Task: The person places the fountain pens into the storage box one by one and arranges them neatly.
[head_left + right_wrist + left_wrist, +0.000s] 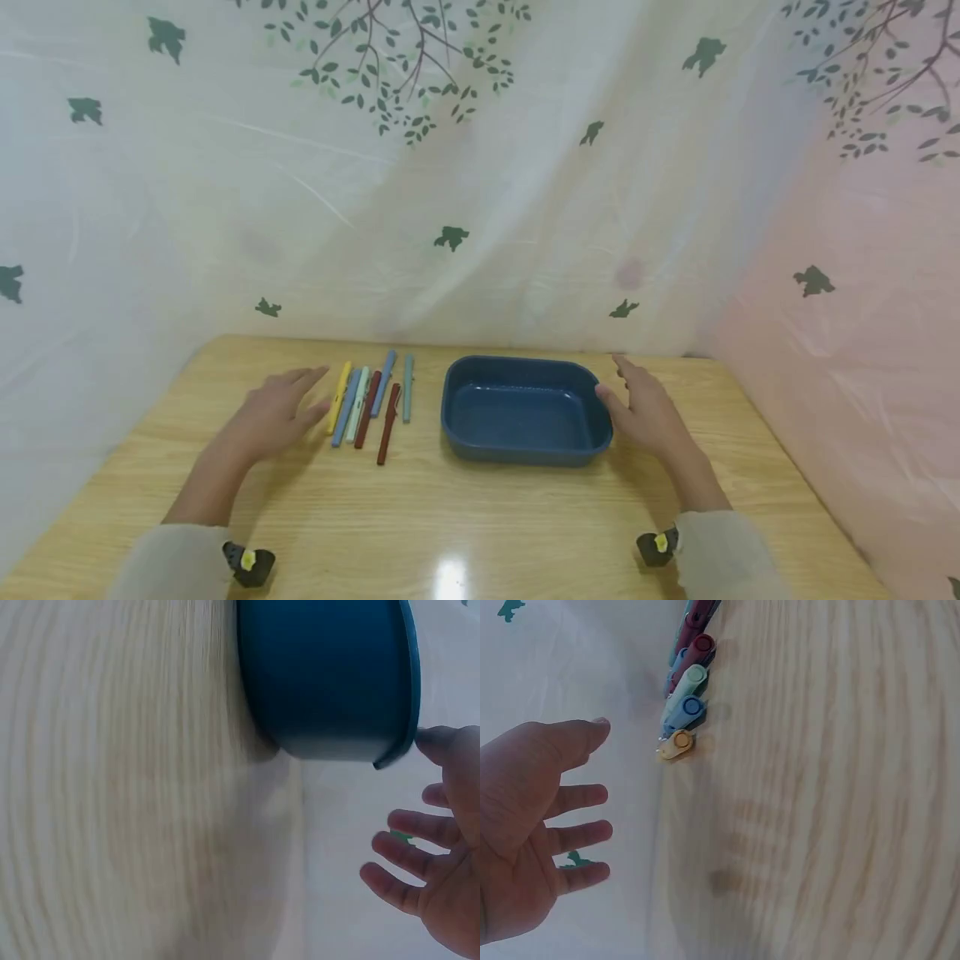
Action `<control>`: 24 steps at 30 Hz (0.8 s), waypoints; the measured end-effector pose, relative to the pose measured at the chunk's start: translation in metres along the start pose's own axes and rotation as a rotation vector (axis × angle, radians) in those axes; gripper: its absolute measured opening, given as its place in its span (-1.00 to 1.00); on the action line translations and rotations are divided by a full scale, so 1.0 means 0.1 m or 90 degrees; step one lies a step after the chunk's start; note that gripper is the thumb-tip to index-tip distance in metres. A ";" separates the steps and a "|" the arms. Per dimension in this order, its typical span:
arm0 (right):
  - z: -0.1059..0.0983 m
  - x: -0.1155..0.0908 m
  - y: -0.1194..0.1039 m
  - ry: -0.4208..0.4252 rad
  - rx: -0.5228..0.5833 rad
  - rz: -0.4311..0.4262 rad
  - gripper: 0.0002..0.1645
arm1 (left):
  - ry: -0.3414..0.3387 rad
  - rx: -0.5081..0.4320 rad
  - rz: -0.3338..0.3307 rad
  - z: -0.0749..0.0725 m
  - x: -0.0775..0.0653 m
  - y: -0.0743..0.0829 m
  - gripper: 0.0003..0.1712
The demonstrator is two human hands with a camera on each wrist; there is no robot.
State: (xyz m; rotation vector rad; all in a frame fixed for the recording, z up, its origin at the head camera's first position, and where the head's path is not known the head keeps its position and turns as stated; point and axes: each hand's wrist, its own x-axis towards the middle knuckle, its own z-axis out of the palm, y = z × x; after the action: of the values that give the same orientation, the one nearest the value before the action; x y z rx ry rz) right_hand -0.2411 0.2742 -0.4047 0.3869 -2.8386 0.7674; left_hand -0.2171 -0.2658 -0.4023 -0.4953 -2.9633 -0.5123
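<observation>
Several pens lie side by side on the table, left of a dark blue rectangular tub (525,454). Among them are a yellow pen (340,397), a pale green pen (358,406) and a dark red pen (388,425). My left hand (273,414) hovers just left of the yellow pen, fingers spread and holding nothing; the left wrist view shows the palm (514,832) apart from the pen ends. At the tub's right end is my right hand (645,412), fingers extended. In the right wrist view its thumb (436,742) is right at the tub's rim (409,682).
The wooden table (360,533) has a glossy light spot near its front. Behind and on both sides hangs a pale curtain (480,183) printed with leaves and birds. Dark wrist cameras sit at the left cuff (176,562) and right cuff (723,554).
</observation>
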 end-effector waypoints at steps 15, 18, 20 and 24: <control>0.22 -0.07 -0.05 0.033 0.178 0.120 -0.32 | -0.020 -0.148 -0.031 0.25 0.28 -0.01 -0.34; 0.26 -0.10 -0.03 0.044 0.213 0.153 -0.38 | -0.031 -0.168 -0.057 0.27 0.34 0.02 -0.34; 0.29 -0.11 -0.02 0.056 0.239 0.173 -0.43 | -0.037 -0.177 -0.060 0.28 0.37 0.02 -0.33; 0.32 -0.11 -0.03 0.076 0.322 0.207 -0.51 | -0.044 -0.173 -0.050 0.29 0.41 -0.01 -0.34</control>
State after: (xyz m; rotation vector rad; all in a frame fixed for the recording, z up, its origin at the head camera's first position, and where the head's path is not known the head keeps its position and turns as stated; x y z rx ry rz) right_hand -0.2330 0.2579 -0.4332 -0.0663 -2.5948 1.5215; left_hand -0.2568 -0.2444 -0.4240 -0.4268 -3.0025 -0.9319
